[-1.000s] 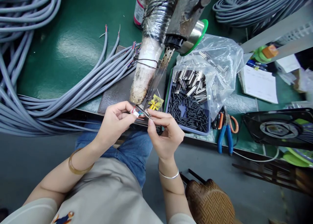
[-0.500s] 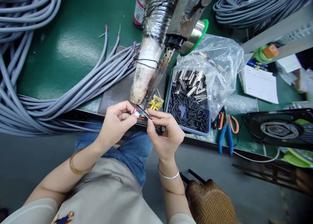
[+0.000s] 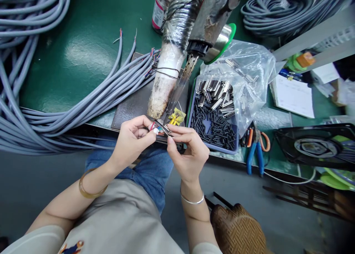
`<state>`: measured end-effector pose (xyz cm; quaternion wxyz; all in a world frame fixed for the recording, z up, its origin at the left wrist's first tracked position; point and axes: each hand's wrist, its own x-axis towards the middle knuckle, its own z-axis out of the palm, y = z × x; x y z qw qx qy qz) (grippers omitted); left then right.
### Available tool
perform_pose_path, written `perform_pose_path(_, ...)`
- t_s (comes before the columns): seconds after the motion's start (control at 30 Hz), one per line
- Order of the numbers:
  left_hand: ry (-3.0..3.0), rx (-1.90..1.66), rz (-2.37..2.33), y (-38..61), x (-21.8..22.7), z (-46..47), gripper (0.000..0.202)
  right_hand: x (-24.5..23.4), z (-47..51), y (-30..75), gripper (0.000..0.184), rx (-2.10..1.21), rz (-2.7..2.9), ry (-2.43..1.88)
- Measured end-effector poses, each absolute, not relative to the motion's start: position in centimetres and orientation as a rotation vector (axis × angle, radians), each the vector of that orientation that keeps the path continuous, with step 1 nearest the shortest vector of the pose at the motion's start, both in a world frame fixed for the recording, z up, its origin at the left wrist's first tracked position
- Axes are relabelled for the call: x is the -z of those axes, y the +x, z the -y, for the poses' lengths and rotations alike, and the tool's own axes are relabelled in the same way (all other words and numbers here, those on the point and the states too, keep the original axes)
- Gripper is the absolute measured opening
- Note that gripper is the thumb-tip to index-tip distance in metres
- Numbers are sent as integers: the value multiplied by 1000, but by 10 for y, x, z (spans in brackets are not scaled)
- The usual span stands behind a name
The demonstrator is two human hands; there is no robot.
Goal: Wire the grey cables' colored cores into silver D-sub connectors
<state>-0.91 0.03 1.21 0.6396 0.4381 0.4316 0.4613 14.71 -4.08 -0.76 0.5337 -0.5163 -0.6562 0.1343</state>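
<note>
My left hand [image 3: 137, 133] is closed in a pinch on thin coloured wires [image 3: 152, 126], red and teal among them. Beside its fingertips is a small metal connector [image 3: 163, 126] with a row of pins. My right hand [image 3: 187, 143] pinches a thin wire at the connector's right end, its index finger close to or touching the connector. Above both hands a fixed soldering iron [image 3: 191, 65] points down, its tip reaching the connector. The whitish, scorched nozzle [image 3: 162, 96] of a foil-wrapped hose stands just left of the iron.
Grey cables [image 3: 91, 102] run in from the left. A blue tray [image 3: 237, 135] right of my hands holds connectors and black sleeves, with a plastic bag [image 3: 249, 65] behind. A yellow sponge [image 3: 177, 117], blue-handled pliers [image 3: 256, 150] and a black fan [image 3: 316, 144] lie on the bench.
My hands stay almost in place. My left fingertips and the connector have shifted very slightly, and a little more of the connector shows.
</note>
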Motion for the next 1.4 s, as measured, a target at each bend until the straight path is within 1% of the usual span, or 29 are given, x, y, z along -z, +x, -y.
perform_pose_path(0.33,988,-1054,-1048,-6,-13,1,18,5,39,146,16,-211,1622,-1250)
perform_pose_path(0.67,1000,-1089,-1002,-6,-17,-2,17,5,36,147,17,-215,1617,-1223)
perform_pose_path(0.93,1006,-1035,-1024,-9,-16,-3,17,-1,35,145,19,-137,1644,-1216)
perform_pose_path(1.27,962,-1007,-1019,-9,-16,-6,17,4,35,146,20,-71,1699,-1210)
perform_pose_path(1.4,952,-1017,-1039,-9,-18,-5,20,3,33,145,20,-55,1701,-1208)
